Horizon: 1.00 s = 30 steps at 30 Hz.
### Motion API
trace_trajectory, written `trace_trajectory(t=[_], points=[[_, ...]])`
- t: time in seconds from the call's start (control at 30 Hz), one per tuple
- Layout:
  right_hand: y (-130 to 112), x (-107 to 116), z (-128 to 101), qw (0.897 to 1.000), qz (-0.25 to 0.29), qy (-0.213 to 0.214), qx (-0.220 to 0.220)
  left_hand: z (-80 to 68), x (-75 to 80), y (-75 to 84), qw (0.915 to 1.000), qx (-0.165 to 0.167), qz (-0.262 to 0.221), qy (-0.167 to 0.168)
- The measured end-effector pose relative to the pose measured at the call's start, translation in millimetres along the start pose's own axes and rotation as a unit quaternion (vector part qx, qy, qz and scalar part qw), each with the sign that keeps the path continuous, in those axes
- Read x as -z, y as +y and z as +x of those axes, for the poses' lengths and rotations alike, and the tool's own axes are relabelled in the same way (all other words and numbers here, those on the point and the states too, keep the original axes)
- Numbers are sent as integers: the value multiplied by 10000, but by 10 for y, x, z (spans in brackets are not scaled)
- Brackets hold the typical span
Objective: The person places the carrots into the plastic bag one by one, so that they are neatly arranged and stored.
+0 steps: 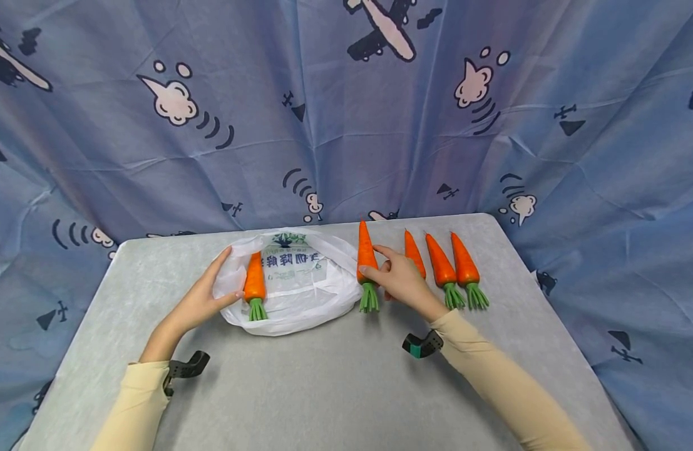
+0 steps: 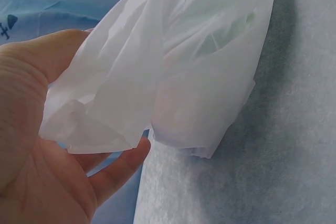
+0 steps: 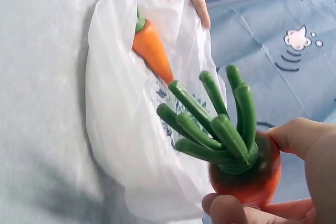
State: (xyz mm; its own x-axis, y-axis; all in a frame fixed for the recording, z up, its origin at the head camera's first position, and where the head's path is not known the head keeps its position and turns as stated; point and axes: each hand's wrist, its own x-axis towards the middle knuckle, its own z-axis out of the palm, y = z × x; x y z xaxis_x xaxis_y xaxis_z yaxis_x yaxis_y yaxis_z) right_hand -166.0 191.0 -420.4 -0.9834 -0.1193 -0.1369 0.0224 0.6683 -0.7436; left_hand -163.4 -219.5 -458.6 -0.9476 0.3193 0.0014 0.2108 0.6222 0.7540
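A white plastic bag with printed lettering lies with its mouth spread on the table. My left hand holds the left side of its rim, thumb and fingers spread along the film. Inside the bag at the left is an orange carrot with green stalks toward me. My right hand pinches a second carrot near its thick end, at the bag's right edge. Its tip points away from me, and its green stalks fill the middle of the right wrist view.
Right of that hand lie three more carrots in a row: one partly hidden by the hand, a middle one and an outer one. The grey-white table ends at a blue patterned curtain.
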Motion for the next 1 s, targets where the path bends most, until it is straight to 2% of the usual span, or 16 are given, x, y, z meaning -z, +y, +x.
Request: trace_trajectory(t=[0.43,1.0], points=[[-157,-141,-26,9997,-83,-99,225,-4,0,13,10000,-19,-32,16],[-317,-346,-30,9973,127,-539,487,11,-16,15,10000,-37,27,17]])
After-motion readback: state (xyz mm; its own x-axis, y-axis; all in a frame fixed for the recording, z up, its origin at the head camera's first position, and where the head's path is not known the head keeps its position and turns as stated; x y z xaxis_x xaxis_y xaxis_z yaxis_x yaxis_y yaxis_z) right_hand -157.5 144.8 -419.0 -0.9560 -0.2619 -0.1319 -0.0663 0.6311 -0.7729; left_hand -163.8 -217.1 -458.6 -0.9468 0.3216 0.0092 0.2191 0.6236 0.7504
